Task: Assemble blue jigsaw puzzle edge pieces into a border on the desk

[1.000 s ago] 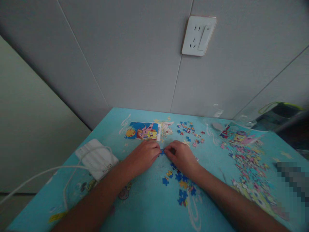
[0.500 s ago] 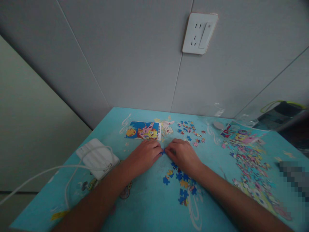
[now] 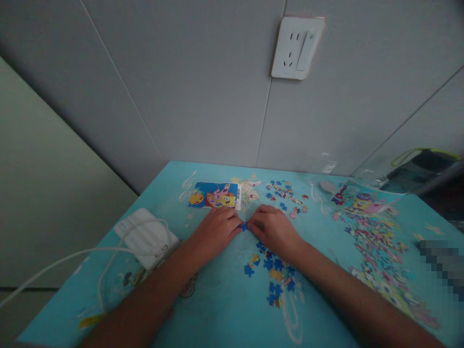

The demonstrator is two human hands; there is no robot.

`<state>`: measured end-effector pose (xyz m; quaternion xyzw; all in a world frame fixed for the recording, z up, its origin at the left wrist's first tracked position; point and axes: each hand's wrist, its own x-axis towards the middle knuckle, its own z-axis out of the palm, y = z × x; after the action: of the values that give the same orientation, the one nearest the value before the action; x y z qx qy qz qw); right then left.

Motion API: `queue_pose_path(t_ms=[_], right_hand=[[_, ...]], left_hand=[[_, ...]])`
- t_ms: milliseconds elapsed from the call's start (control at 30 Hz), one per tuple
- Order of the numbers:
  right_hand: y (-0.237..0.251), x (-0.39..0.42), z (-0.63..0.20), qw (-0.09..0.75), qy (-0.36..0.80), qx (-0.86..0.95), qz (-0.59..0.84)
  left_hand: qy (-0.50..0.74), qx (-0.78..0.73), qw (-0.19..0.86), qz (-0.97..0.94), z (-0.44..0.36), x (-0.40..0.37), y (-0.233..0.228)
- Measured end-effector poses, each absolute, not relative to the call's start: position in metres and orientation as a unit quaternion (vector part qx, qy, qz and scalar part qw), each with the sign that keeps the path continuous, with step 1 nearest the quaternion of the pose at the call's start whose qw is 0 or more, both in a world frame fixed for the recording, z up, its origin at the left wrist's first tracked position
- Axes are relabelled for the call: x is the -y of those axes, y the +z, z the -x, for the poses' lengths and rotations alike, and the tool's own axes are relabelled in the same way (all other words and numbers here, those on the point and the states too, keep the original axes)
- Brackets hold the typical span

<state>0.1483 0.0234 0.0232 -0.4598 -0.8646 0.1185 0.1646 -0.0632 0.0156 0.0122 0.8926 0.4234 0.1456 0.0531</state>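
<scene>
Between my fingertips, near the middle of the table (image 3: pixel 213 299), are small blue jigsaw puzzle pieces (image 3: pixel 244 226). My left hand (image 3: pixel 222 224) pinches them from the left side, its fingers pressed together. From the right, my right hand (image 3: pixel 270 227) pinches at the same spot; how many pieces are there is hard to make out. A loose group of mostly blue puzzle pieces (image 3: pixel 277 264) lies below my right hand, partly covered by the wrist. Just beyond my left hand is a picture card (image 3: pixel 217 195) with cartoon figures on blue.
Scattered pieces (image 3: pixel 282 191) lie at the back, and a large pile of mixed pieces (image 3: pixel 380 251) spreads along the right. A second picture sheet (image 3: pixel 362 199) is behind that pile. A white power strip (image 3: pixel 147 237) with a cable sits at left. The wall bears a socket (image 3: pixel 297 48).
Both hands stay at nearly the same spot, still pinching the blue pieces. The view has shifted very slightly; nothing else visibly moves.
</scene>
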Motion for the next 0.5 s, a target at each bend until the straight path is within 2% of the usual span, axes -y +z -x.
queue_pose_path(t_ms=[500], right_hand=[[0.016, -0.035, -0.146, 0.213, 0.22, 0.805, 0.508]], left_hand=[[0.152, -0.435, 0.081, -0.884, 0.063, -0.016, 0.014]])
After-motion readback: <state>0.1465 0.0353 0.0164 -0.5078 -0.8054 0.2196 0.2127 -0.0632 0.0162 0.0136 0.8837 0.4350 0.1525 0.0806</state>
